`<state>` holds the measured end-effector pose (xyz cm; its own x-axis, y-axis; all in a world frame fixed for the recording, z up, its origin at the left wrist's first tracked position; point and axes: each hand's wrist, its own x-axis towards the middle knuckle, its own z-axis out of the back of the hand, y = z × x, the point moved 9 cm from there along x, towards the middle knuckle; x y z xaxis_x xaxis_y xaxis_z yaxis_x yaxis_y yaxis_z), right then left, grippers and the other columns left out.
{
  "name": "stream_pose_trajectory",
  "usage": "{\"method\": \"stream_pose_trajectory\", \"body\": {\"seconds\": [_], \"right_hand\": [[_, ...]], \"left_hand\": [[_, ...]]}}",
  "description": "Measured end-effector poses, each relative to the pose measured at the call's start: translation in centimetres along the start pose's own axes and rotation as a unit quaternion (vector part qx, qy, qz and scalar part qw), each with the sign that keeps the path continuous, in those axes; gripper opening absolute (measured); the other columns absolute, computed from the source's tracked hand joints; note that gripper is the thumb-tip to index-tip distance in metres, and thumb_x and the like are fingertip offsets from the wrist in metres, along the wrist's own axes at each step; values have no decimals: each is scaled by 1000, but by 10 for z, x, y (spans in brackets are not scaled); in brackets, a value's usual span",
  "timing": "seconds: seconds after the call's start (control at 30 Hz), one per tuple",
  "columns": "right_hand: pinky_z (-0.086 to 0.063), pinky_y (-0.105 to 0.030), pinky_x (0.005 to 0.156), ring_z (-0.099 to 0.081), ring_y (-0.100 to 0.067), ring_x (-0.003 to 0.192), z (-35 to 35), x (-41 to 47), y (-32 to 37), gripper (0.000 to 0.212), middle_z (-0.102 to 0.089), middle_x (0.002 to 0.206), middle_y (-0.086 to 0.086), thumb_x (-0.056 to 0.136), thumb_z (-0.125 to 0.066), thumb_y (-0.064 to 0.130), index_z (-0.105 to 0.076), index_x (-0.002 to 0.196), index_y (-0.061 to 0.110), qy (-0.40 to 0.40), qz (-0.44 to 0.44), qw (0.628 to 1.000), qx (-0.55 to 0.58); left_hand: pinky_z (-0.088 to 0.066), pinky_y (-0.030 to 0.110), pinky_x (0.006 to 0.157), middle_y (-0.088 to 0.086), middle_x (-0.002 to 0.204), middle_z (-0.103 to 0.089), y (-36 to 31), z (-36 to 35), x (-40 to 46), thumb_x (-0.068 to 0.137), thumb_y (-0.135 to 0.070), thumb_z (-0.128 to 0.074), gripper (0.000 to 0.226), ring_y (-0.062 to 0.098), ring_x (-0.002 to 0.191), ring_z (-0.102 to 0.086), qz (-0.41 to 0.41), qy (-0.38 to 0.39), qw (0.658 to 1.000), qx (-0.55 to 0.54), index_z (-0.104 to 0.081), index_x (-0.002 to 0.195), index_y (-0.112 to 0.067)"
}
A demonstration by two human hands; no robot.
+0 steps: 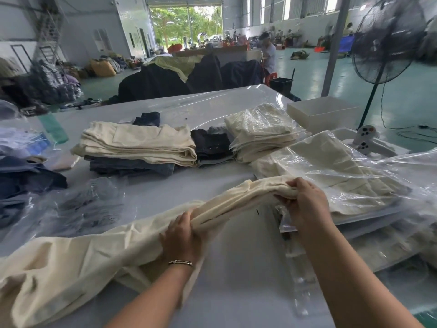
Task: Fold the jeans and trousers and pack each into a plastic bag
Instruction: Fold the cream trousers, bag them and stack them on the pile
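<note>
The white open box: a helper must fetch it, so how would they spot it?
Find the tall black pedestal fan at the table's far right. Just left of its pole, on the table corner, sits the white open rectangular box. Unlike the cream trousers in clear plastic bags beside it, it is rigid and square-edged.

Garment warehouse or packing hall: high metal walls, green painted floor [331, 74], big open bay door [186, 24]. Clothing heaps [47, 86] along the floor, stacks of folded trousers [139, 143] on the counter [236, 268], industrial pedestal fan [387, 43].
</note>
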<state>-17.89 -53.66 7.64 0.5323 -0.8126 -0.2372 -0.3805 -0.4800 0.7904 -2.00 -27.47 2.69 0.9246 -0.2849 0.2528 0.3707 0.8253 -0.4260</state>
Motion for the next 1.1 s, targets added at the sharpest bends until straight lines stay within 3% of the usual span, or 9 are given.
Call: {"method": "stream_pose_trajectory", "body": {"seconds": [0.07,0.13,0.3,0.4,0.5,0.67,0.83,0.93,1.1], "right_hand": [[-55,-27,48,-64,-21,49,6,6,2,18,-57,66,-18,82,-52,-5,-54,67,4,-12,-2,1000,-16],[-53,-25,44,-63,-18,45,10,9,-2,18,-57,64,-16,82,-54,-4,-55,67,5,-21,-4,999,-49],[-48,-27,48,-61,-14,39,26,16,-12,7,-60,59,-9,84,-56,6,-57,78,10,-61,-17,989,-135],[-50,-31,46,-60,-14,40,31,24,1,16,-61,72,-9,84,-59,14,-55,99,18,-82,15,980,-179],[-47,-24,39,-55,-15,40,21,27,19,30,-61,68,-9,83,-53,8,-66,101,29,-54,74,976,-199],[-35,-16,33,-42,-10,29,13,28,18,27,-54,55,-9,83,-49,5,-74,74,12,-44,84,968,-231],[-39,-18,35,-46,-11,32,16,30,12,21,-56,45,-1,80,-57,11,-73,67,17,-50,59,972,-222],[-46,-23,42,-55,-14,37,5,28,5,6,-58,44,-1,72,-69,14,-69,67,12,-10,49,970,-239],[-53,-24,42,-61,-17,46,-18,25,-22,22,-64,66,-14,72,-67,-10,-63,87,5,47,-1,959,-281]], "left_hand": [[-40,35,69,9,92,-69,43,2,-2,78,-16,-57,10,32,91,-64,15,5,1000,-15,-64,84,-19],[-34,35,59,17,84,-67,68,8,-1,78,-8,-58,9,37,80,-64,14,12,1000,-7,-56,73,-14],[-40,38,55,22,70,-61,63,68,29,71,-14,-42,12,42,70,-59,-27,-36,998,-35,-54,75,-11],[-45,30,47,6,60,-62,32,110,22,72,-36,-45,25,32,54,-61,-195,-70,978,-19,-56,84,-18],[-49,24,44,-4,78,-69,23,91,-8,65,-63,-59,51,21,53,-64,-299,-11,948,111,-55,101,-27],[-51,36,76,0,105,-63,96,54,-5,70,-15,-64,39,27,98,-61,-86,75,976,187,-65,109,-21],[-45,31,60,0,68,-69,111,77,-7,56,-10,-60,22,28,68,-66,-43,4,982,183,-73,70,-21],[-45,34,59,11,74,-69,138,94,20,76,-4,-56,16,33,75,-65,40,21,997,63,-69,80,-13],[-42,38,64,19,84,-66,136,138,59,85,-9,-61,7,37,82,-63,-35,15,997,66,-60,91,-10]]}}
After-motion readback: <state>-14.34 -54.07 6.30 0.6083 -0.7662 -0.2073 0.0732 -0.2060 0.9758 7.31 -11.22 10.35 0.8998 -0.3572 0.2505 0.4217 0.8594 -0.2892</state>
